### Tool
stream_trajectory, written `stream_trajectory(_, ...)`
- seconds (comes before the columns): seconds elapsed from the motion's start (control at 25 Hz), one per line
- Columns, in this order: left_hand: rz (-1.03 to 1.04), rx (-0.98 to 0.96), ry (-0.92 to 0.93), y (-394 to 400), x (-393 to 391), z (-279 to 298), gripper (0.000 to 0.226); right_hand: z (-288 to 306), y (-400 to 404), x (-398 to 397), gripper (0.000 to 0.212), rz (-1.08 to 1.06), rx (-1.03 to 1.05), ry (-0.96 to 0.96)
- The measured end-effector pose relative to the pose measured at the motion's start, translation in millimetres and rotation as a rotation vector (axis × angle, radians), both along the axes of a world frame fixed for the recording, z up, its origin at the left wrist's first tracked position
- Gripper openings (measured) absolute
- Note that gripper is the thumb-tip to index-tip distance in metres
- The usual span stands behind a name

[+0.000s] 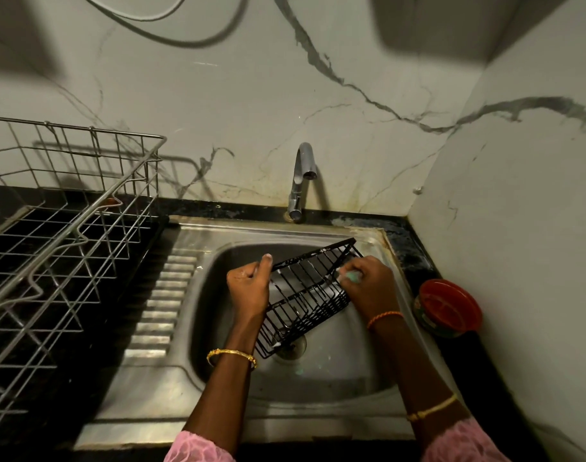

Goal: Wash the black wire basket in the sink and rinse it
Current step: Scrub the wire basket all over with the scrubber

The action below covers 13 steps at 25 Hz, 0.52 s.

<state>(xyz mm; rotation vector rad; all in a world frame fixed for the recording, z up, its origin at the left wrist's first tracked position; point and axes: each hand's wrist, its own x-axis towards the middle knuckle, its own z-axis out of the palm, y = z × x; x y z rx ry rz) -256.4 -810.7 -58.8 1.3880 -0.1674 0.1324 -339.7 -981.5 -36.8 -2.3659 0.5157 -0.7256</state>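
Observation:
The black wire basket (pixel 301 295) is held tilted over the steel sink (pixel 321 388), its lower corner near the drain (pixel 293 346). My left hand (pixel 250 286) grips the basket's left rim, thumb up. My right hand (pixel 368 283) is closed on a pale green scrubber (pixel 351 276) pressed against the basket's right side. White foam specks sit on some of the wires. The chrome tap (pixel 301 175) stands behind the sink with no water running.
A large steel wire dish rack (pixel 68 228) fills the black counter at the left. A red round container (pixel 449 306) sits on the counter right of the sink. Marble walls close in behind and at the right.

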Motion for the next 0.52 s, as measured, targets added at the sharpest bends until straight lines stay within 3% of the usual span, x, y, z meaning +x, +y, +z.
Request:
stream_trajectory(0.16, -0.076, 0.067, -0.035, 7, 5, 3, 0.044, 7, 0, 11, 0.007, 0.036, 0.025, -0.052)
stream_trajectory(0.24, -0.182, 0.294, 0.012, 15, 11, 9, 0.038, 6, 3, 12, 0.01, 0.054, 0.047, -0.076)
stream_trajectory(0.32, -0.239, 0.576, 0.084, 18, 15, 14, 0.048, 5, 6, 11, 0.013, 0.074, 0.034, -0.104)
stream_trajectory(0.44, -0.11, 0.989, 0.099, 1, 13, 16, 0.07, 5, 17, 10, 0.011, 0.152, -0.071, -0.125)
stream_trajectory(0.52, -0.018, 1.098, 0.108, -15, 7, 13, 0.076, 3, 28, 8, 0.011, 0.19, -0.183, -0.134)
